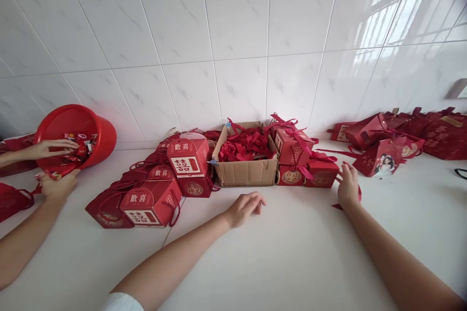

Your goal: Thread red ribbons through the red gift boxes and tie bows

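Note:
My left hand (pixel 246 209) hovers over or rests on the white counter in front of the cardboard box (pixel 248 173). Its fingers are loosely bent, and nothing shows in them. Beside the right-hand group of red gift boxes (pixel 321 173) is my right hand (pixel 348 184), fingers raised and partly bent. A dark red ribbon (pixel 360 193) shows on both sides of that hand; whether the hand touches it is hidden. Crumpled red ribbons (pixel 244 146) fill the cardboard box. A ribbon-tied red box (pixel 292 146) sits on top of others to its right.
Left of the cardboard box, red boxes with cords (pixel 149 204) are stacked. Another person's hands (pixel 60 182) work at a tipped red bucket (pixel 105 131) of wrapped sweets. At the right lie a red box with a printed figure (pixel 377 160) and red bags (pixel 445 136). A tiled wall (pixel 241 24) stands behind.

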`<state>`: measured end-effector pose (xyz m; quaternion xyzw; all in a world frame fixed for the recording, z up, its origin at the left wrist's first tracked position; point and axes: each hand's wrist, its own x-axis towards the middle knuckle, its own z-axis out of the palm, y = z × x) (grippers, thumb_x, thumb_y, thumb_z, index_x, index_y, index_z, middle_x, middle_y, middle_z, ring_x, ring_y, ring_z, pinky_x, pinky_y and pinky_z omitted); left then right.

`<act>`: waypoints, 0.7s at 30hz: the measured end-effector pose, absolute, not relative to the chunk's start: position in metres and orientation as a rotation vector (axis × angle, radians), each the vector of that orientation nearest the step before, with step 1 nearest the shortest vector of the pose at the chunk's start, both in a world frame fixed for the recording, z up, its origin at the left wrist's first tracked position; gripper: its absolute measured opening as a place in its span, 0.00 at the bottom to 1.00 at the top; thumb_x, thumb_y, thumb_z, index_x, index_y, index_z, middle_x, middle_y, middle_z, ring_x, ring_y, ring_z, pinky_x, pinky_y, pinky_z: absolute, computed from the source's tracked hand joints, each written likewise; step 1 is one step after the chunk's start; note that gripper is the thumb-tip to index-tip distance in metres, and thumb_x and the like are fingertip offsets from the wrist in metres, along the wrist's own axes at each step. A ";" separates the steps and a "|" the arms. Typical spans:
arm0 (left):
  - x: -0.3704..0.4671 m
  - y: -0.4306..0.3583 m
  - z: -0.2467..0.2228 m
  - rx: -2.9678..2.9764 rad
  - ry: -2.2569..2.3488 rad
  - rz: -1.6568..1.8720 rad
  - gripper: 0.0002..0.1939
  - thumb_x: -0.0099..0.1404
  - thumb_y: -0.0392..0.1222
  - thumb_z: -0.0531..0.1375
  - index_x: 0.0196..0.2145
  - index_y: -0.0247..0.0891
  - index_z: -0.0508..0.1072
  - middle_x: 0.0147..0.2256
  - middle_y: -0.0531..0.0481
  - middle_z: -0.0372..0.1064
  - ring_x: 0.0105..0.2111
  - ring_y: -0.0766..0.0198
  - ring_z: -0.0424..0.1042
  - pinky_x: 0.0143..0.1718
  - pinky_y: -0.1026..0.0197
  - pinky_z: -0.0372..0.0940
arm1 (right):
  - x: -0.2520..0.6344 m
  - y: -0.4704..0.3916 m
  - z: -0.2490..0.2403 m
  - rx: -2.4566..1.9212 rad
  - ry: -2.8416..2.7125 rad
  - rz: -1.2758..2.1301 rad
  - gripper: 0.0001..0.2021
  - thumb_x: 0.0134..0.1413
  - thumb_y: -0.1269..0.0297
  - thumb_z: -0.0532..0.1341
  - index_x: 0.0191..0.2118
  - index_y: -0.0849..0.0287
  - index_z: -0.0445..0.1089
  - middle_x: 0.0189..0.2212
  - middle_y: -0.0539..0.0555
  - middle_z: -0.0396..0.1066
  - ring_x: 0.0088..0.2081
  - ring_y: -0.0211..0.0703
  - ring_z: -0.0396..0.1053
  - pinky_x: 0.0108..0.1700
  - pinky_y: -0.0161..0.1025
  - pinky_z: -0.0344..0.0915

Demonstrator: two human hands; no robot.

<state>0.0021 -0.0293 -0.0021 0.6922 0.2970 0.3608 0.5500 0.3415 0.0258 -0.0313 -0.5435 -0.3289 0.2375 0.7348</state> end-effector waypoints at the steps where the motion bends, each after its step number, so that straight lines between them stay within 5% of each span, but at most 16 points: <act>1: 0.003 -0.034 0.000 1.720 0.699 0.831 0.18 0.66 0.55 0.56 0.34 0.35 0.72 0.28 0.51 0.68 0.30 0.63 0.67 0.39 0.56 0.63 | 0.344 0.025 -0.030 -1.189 -0.680 0.520 0.21 0.58 0.49 0.51 0.53 0.54 0.60 0.53 0.54 0.60 0.53 0.47 0.63 0.53 0.46 0.62; 6: 0.006 -0.045 0.010 2.006 0.674 0.764 0.17 0.64 0.55 0.57 0.29 0.39 0.75 0.30 0.44 0.70 0.36 0.55 0.66 0.44 0.55 0.56 | 0.353 0.020 -0.022 -1.187 -0.495 0.548 0.17 0.53 0.51 0.52 0.45 0.53 0.57 0.51 0.55 0.59 0.49 0.49 0.67 0.48 0.48 0.66; 10: 0.006 -0.044 0.010 2.122 0.690 0.738 0.18 0.66 0.54 0.54 0.30 0.38 0.73 0.30 0.46 0.69 0.35 0.58 0.66 0.44 0.54 0.57 | 0.351 0.016 -0.020 -1.190 -0.450 0.601 0.13 0.52 0.53 0.52 0.42 0.52 0.55 0.47 0.54 0.60 0.47 0.49 0.68 0.45 0.49 0.67; 21: 0.010 -0.040 0.011 2.170 0.691 0.671 0.13 0.65 0.49 0.57 0.30 0.41 0.76 0.30 0.43 0.71 0.33 0.52 0.63 0.42 0.56 0.54 | 0.335 0.013 -0.012 -1.234 -0.630 0.497 0.18 0.49 0.56 0.57 0.47 0.53 0.59 0.50 0.54 0.63 0.50 0.47 0.65 0.48 0.44 0.64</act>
